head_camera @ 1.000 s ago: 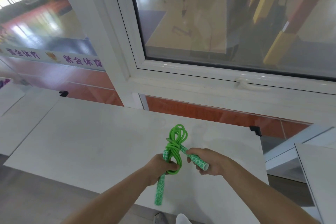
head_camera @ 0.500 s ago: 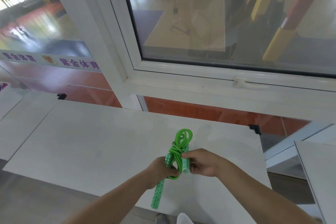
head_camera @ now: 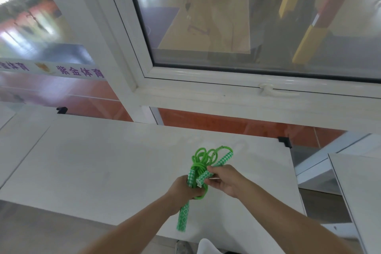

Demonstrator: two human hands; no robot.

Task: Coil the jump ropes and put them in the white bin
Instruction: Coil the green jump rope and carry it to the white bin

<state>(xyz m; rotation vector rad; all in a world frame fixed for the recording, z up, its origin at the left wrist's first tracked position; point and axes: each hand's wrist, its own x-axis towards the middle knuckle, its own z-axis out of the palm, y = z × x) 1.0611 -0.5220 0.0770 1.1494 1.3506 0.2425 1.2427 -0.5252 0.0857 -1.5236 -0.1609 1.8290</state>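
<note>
A green jump rope (head_camera: 201,159) is bunched into a coil above the near edge of the white table (head_camera: 107,161). My left hand (head_camera: 183,188) grips the coil together with one green-and-white patterned handle, whose lower end hangs below my fist. My right hand (head_camera: 223,179) pinches the second patterned handle (head_camera: 221,161), which points up and to the right across the coil. No white bin is in view.
Behind the table runs a white window frame (head_camera: 206,93) with a latch (head_camera: 268,88). A second white table (head_camera: 358,192) stands at the right, another (head_camera: 18,130) at the left. Shoes show at the bottom edge.
My right hand has swung the second handle from pointing down beside the coil to pointing up and right across it. The left hand keeps its grip on the coil.
</note>
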